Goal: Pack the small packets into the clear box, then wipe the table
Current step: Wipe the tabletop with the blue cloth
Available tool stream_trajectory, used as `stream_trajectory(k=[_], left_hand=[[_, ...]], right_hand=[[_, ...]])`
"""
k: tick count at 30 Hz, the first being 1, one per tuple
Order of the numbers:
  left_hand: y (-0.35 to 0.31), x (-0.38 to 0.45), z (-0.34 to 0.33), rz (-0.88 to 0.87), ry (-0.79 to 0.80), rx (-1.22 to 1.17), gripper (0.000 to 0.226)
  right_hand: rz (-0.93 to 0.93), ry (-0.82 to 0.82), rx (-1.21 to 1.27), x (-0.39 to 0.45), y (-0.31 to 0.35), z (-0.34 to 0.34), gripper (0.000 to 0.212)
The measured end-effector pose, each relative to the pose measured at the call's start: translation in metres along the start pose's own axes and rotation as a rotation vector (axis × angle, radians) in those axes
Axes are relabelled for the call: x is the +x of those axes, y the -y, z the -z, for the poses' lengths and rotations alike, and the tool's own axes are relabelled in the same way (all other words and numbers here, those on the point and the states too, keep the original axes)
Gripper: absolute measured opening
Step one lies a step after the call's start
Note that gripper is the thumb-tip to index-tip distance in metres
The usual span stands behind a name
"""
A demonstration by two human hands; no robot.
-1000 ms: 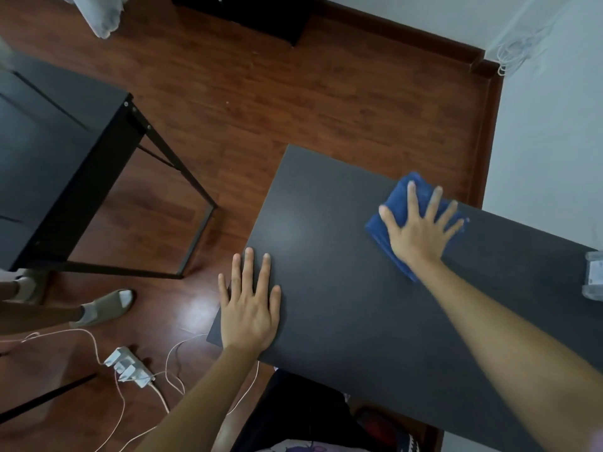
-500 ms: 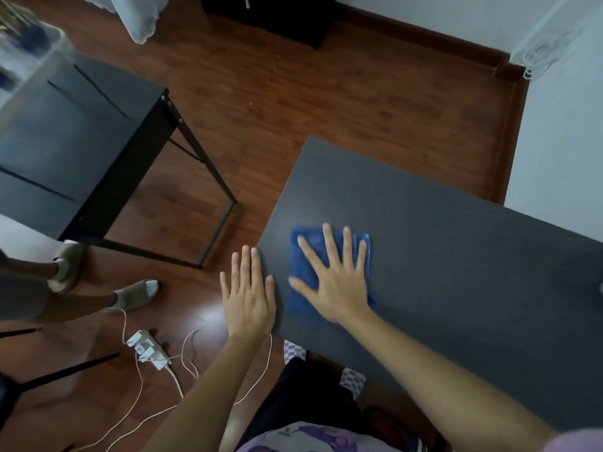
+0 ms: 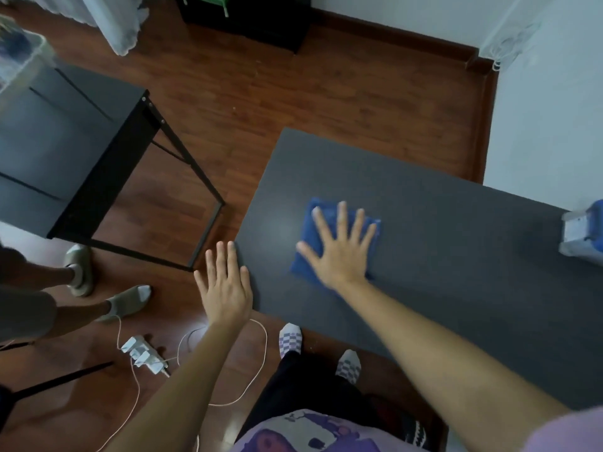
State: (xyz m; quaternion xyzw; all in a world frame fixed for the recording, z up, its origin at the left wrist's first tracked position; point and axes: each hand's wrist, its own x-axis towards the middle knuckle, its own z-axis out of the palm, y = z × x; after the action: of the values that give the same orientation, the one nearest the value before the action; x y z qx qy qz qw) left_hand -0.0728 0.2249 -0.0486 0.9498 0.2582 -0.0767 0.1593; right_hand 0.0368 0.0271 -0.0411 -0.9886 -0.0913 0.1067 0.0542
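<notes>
A folded blue cloth (image 3: 329, 236) lies flat near the dark grey table's (image 3: 440, 256) left end.

The dark grey rectangular bench (image 3: 440, 256) lies bare across its far and right stretches, open for passing. On it are only a folded blue cloth (image 3: 313, 230) near the left end, pressed under the flat right hand (image 3: 341, 252), and a clear plastic box (image 3: 582, 236) at the right edge. The left hand (image 3: 226, 288) rests at the bench's near left corner.
</notes>
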Motion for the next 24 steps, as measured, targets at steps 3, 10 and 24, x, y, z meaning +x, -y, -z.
stream_trajectory(k=[3,10,24], left_hand=[[-0.013,0.001,-0.001,0.004,-0.023,0.004,0.055],[-0.112,-0.008,-0.025,-0.306,0.01,-0.006,0.057],[-0.21,-0.049,-0.085,-0.318,0.021,0.076,0.063]], right_hand=[[0.168,-0.035,-0.015,-0.052,-0.012,-0.016,0.078],[-0.153,-0.055,-0.026,-0.114,-0.15,-0.008,0.079],[-0.509,0.035,0.01,-0.184,-0.378,0.021,0.081]])
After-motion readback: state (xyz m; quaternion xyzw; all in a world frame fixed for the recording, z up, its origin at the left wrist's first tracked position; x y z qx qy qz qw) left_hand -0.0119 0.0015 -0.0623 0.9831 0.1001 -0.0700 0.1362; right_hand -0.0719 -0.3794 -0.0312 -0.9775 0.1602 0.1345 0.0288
